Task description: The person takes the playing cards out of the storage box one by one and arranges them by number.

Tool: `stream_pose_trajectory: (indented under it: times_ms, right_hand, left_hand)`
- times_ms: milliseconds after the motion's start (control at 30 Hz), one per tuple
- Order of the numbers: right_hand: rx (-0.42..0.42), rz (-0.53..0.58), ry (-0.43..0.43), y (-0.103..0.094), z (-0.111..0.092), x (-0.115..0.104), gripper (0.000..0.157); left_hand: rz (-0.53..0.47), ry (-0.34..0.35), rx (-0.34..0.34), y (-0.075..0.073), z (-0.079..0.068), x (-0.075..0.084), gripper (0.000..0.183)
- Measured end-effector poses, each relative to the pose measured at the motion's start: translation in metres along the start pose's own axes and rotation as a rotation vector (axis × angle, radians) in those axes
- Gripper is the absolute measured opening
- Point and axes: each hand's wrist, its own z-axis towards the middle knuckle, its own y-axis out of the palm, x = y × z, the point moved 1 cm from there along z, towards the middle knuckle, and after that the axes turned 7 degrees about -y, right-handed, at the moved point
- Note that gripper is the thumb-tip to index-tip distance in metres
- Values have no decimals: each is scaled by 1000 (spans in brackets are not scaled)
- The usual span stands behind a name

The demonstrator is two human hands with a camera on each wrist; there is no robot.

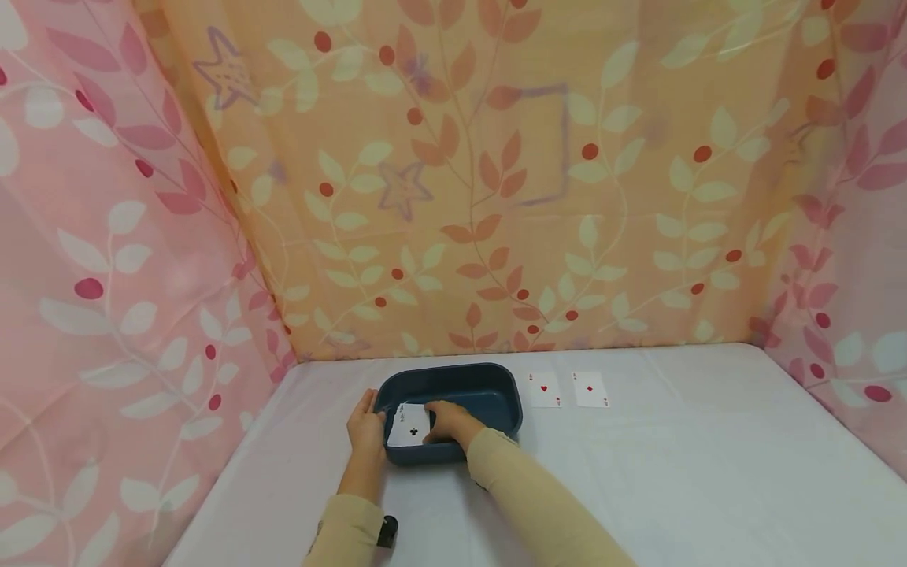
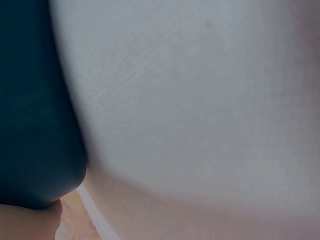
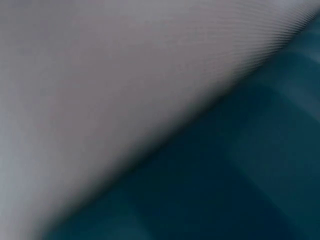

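Note:
A dark blue rectangular tray [image 1: 499, 374] sits on the white-covered table. Inside its left part is a small stack of playing cards [image 1: 407, 431], with a club card face up on top. My right hand [image 1: 452, 421] reaches over the near rim and pinches the stack at its right edge. On the tray's left side, my left hand [image 1: 364, 425] grips the wall. The left wrist view has the tray's wall [image 2: 35, 100] and part of a finger [image 2: 25, 220]. Only blurred tray wall [image 3: 225, 180] and cloth appear in the right wrist view; the fingers are out of sight there.
Right of the tray, an ace of hearts [image 1: 544, 390] and an ace of diamonds [image 1: 590, 390] lie face up side by side. A patterned orange curtain [image 1: 468, 197] stands behind the table [image 1: 694, 457], with pink curtains [image 1: 142, 315] at the sides.

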Motion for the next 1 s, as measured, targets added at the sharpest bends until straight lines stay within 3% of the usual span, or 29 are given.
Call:
stream_pose_trajectory:
  times_ms: [200,433,633,1000]
  right_hand:
    - [-32,-101,-1,0,0,-6,64]
    - [-21,-125,-63,13,21,17,63]
    - [-48,-150,-45,3,7,1,57]
    - [-10,-15,-60,-1,-1,-1,53]
  left_hand:
    - [3,-15,-1,-1,1,-1,60]
    - [11,-6,5,0,1,0,60]
    - [-7,10,-5,0,1,-1,60]
    - [0,-9,19,2,-1,0,59]
